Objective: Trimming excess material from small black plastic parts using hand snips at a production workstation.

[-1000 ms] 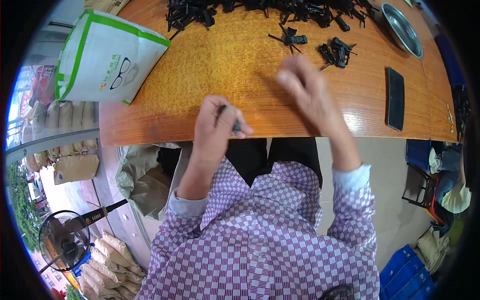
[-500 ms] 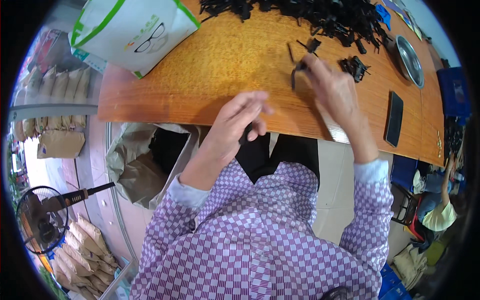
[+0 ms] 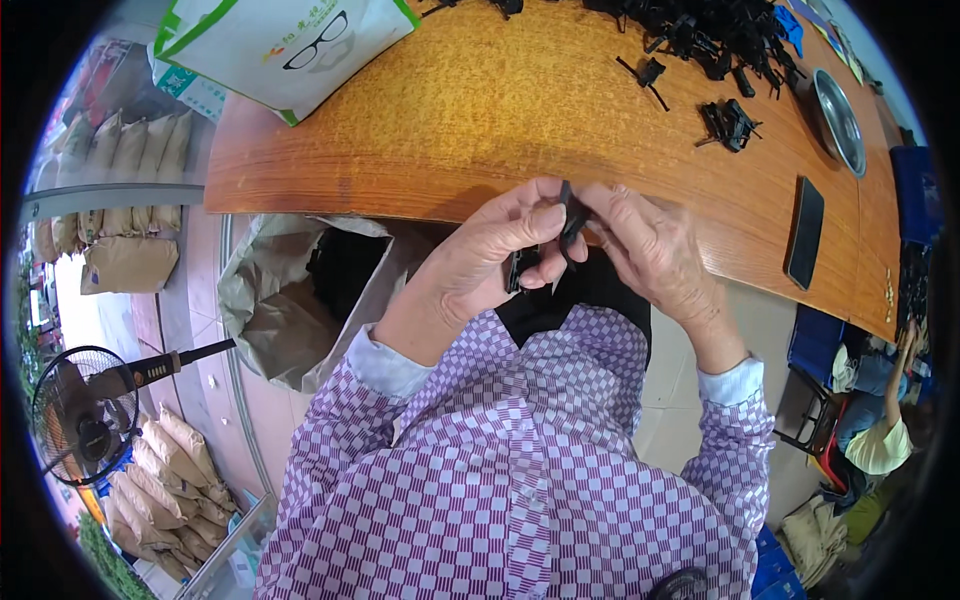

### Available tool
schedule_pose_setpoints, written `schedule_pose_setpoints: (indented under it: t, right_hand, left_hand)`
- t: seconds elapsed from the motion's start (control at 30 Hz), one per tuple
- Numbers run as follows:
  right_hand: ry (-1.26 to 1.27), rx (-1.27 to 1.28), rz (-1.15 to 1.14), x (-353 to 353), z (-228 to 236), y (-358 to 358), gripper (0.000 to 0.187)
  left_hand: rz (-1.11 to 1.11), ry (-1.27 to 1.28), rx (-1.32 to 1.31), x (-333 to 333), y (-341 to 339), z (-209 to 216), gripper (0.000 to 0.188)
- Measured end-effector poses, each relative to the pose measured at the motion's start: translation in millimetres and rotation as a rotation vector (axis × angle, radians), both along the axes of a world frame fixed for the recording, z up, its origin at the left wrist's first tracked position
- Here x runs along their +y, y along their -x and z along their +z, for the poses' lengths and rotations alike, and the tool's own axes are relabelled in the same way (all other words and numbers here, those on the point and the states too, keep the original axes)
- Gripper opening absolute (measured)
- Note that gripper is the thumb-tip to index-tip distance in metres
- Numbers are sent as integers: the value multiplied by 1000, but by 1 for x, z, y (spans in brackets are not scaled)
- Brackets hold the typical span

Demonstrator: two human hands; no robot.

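Observation:
Close together at the table's near edge, my two hands meet over small black plastic parts. My left hand (image 3: 510,243) is closed, with a black part (image 3: 519,270) in its curled lower fingers. Its thumb and forefinger also touch a slim black plastic piece (image 3: 570,225) that stands between the hands. My right hand (image 3: 650,245) has its fingers pinched on the other side of that piece; motion blurs the fingertips. Farther off on the table lie a single black part (image 3: 651,73) with thin arms and a small cluster of black parts (image 3: 730,126).
A big pile of black parts (image 3: 700,35) covers the far right of the wooden table (image 3: 430,140). A metal bowl (image 3: 838,122) and a phone (image 3: 804,233) lie at right. At left stand a white-green bag (image 3: 290,60), an open sack (image 3: 285,300) below and a fan (image 3: 85,415).
My right hand has come back from the far side of the table toward my left hand, bringing a black piece. The left hand has shifted slightly right to meet it.

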State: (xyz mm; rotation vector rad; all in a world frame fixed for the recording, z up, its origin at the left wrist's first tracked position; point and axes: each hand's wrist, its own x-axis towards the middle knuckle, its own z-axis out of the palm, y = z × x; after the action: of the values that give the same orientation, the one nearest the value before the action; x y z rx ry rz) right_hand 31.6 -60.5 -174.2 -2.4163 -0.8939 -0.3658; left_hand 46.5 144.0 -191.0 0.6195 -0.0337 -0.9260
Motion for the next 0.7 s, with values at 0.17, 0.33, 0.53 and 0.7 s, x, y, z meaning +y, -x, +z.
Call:
schedule_pose_setpoints:
  t: [0.17,0.33,0.53,0.7]
  right_hand:
    - [-512,320,-161,14,-9,25,36]
    - [-872,839,-254,20,-5,34,37]
    - [-1022,1009,-231,14,-10,32,36]
    - [-1071,996,-212,10,-17,32,35]
  left_hand:
    - [97,-301,-203,-10,2,11,27]
    - [307,-588,-770,-30,11,1,34]
    - [279,-811,-964,-41,14,2,35]
    - [331,-859,-942,-50,15,3,33]
